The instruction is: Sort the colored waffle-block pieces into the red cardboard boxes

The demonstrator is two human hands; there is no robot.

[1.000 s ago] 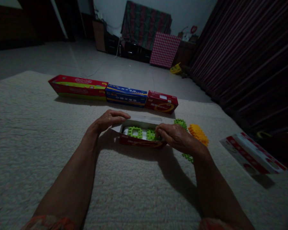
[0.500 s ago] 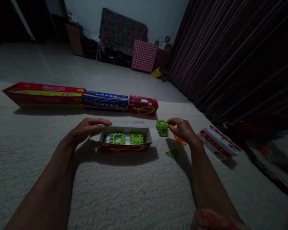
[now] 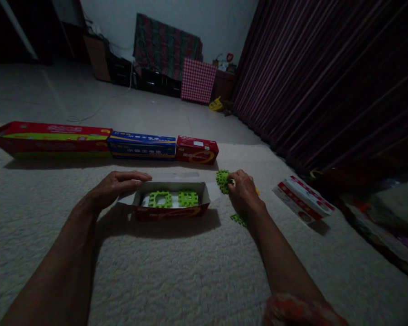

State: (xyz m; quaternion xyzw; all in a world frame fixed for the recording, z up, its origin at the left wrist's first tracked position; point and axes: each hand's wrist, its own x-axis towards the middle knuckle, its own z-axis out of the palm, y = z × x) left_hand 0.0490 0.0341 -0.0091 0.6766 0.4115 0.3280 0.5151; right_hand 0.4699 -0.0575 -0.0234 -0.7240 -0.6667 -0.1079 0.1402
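Observation:
An open red cardboard box (image 3: pixel 172 213) sits on the pale mat in front of me, its flaps spread. Inside, two flat green notched building pieces (image 3: pixel 187 198) lie on something white. My left hand (image 3: pixel 120 185) is at the box's left end, fingers along the back corner and thumb by the rim, holding it. Right of the box, my right hand (image 3: pixel 243 190) pinches a green notched building block (image 3: pixel 222 181). Beneath that hand lies another flat green piece (image 3: pixel 238 220), partly covered. An orange thing (image 3: pixel 257 192) is mostly hidden behind the hand.
A long red-and-green box (image 3: pixel 61 140), a blue box (image 3: pixel 143 146) and a small red box (image 3: pixel 197 150) stand end to end beyond my hands. A white-and-red box (image 3: pixel 304 199) lies to the right. Dark curtains (image 3: pixel 309 81) hang on the right side.
My right hand has moved left, with its fingers now further over the green block and more of the orange thing covered. My left hand stays at the box. The view has shifted slightly.

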